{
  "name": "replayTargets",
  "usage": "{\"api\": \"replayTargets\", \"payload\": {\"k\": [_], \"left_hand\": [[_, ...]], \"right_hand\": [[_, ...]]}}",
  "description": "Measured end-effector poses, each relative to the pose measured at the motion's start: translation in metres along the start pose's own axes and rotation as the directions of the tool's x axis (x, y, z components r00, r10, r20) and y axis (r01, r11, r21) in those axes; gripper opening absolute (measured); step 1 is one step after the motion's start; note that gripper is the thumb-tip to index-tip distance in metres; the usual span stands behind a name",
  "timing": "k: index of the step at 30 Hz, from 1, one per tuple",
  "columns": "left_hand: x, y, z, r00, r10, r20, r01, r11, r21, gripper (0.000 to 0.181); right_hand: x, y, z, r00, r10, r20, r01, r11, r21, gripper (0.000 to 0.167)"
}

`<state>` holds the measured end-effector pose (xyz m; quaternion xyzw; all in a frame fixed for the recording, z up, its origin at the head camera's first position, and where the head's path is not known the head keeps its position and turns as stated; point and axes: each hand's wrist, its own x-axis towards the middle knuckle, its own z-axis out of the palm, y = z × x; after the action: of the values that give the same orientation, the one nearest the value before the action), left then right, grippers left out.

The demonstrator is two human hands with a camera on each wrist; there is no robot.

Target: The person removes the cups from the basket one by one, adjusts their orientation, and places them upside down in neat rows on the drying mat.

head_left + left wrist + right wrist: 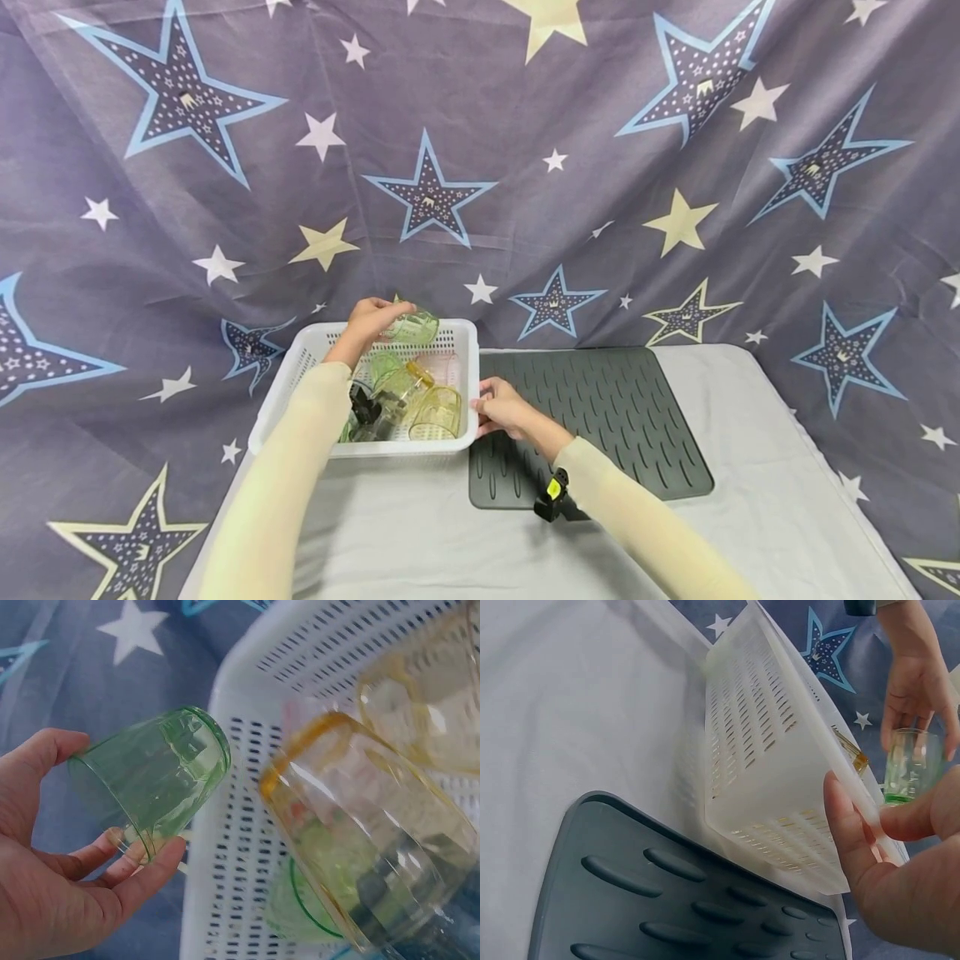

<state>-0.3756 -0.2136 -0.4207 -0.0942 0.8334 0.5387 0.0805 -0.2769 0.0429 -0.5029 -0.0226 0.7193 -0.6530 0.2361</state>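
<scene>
A clear green glass [161, 769] is held by its rim in my left hand [82, 862], thumb on one side and fingers on the other. In the head view my left hand [373, 321] has this glass [418, 327] tilted above the back of a white perforated basket [468, 375]. My right hand [506, 408] grips the basket's right rim, and the right wrist view shows its thumb and fingers pinching the rim [870, 814]. Inside the basket lie a yellow glass [437, 413], an amber-rimmed glass [367, 825], a pink glass [438, 367] and green glass, partly overlapping.
A dark grey ridged drying mat [600, 417] lies right of the basket, close against it. Both are on a table with a pale cloth [787, 500]. Behind the table hangs a purple-grey star-patterned curtain [480, 100].
</scene>
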Motion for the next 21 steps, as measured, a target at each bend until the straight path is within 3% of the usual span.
{"api": "replayTargets", "payload": {"k": [5, 11, 16, 21], "left_hand": [[-0.003, 0.014, 0.003, 0.999, 0.027, 0.021, -0.027, 0.999, -0.023, 0.079], [-0.010, 0.027, 0.014, 0.990, 0.129, 0.064, -0.126, 0.991, -0.047, 0.072], [-0.019, 0.037, 0.026, 0.972, 0.221, 0.082, -0.213, 0.972, -0.093, 0.066], [-0.031, 0.049, 0.037, 0.945, 0.311, 0.102, -0.296, 0.945, -0.141, 0.062]], "right_hand": [[0.001, -0.002, -0.001, 1.000, 0.000, -0.001, 0.000, 1.000, -0.005, 0.038], [-0.001, -0.005, -0.001, 1.000, 0.008, 0.001, -0.008, 1.000, -0.008, 0.040], [-0.002, -0.004, 0.000, 1.000, 0.016, 0.002, -0.016, 1.000, -0.007, 0.040], [-0.002, -0.002, 0.000, 1.000, 0.013, 0.004, -0.013, 1.000, -0.006, 0.040]]}}
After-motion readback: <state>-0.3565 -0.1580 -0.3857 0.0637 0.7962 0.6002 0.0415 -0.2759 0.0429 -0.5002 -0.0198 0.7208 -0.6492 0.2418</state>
